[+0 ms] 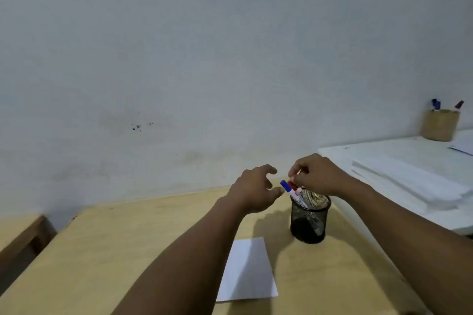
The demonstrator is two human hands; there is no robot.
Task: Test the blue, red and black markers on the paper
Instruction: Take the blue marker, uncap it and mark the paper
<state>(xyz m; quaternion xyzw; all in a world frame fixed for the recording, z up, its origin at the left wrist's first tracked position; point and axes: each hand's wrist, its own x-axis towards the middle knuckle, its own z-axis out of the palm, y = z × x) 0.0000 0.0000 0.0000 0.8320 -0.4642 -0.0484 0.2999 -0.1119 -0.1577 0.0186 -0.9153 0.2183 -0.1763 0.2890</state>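
A black mesh cup (310, 220) stands on the wooden table (128, 250) and holds markers. A blue-capped marker (286, 185) and a red-capped marker (292, 185) lean out of it to the left. My right hand (320, 174) hovers over the cup, its fingertips pinched together just above the red cap, apparently on a marker's top end. The hand hides which marker it is, and I see no black marker. My left hand (256, 189) is open just left of the blue cap, fingers spread, holding nothing. A white sheet of paper (248, 271) lies flat in front of the cup.
To the right stands a white table (384, 156) with stacked white sheets (409, 184) and a tan cup (439, 125) of pens at its back. A plain wall rises behind both tables. A wooden piece of furniture (23, 235) shows at the far left.
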